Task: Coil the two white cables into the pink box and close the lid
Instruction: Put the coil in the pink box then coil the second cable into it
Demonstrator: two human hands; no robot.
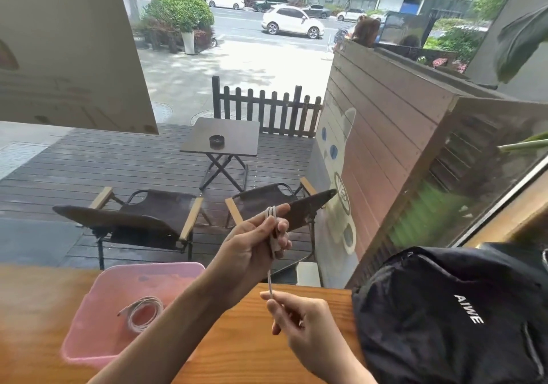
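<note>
The open pink box [89, 345] stands on the wooden counter at lower left. One white cable [142, 312] lies coiled inside it. My left hand [255, 244] is raised above the counter's far edge and grips loops of the second white cable [272, 229], wound over its fingers. A loose strand hangs down from those loops to my right hand [299, 321], which pinches it between thumb and fingers just above the counter. The box lid is not clearly visible.
A black backpack [450, 312] lies on the wooden counter [237, 354] at the right, close to my right hand. Behind the counter is a window onto a deck with two folding chairs [139, 220] and a small table [221, 136].
</note>
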